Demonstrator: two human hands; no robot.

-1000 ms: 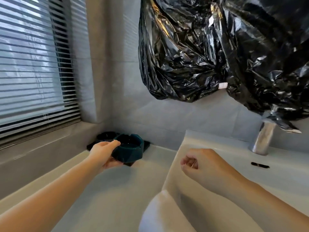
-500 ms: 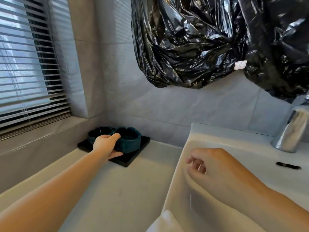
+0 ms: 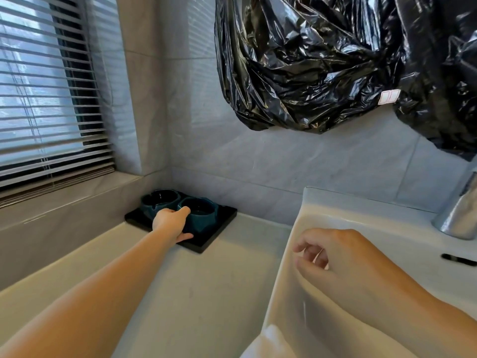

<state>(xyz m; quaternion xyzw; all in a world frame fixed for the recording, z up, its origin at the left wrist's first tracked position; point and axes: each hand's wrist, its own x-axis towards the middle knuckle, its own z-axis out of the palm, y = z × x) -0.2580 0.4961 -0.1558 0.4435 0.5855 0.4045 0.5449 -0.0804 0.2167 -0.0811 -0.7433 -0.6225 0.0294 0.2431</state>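
Teal cup gripped by left hand; right hand loosely curled, empty.

A tray sits in the counter's back left corner. On it, my left hand grips the right bowl, with the left bowl just left of it. My right hand hangs over the basin, right of the counter.

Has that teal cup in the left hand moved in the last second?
Yes: the teal cup went down onto the black tray, beside the other cup.
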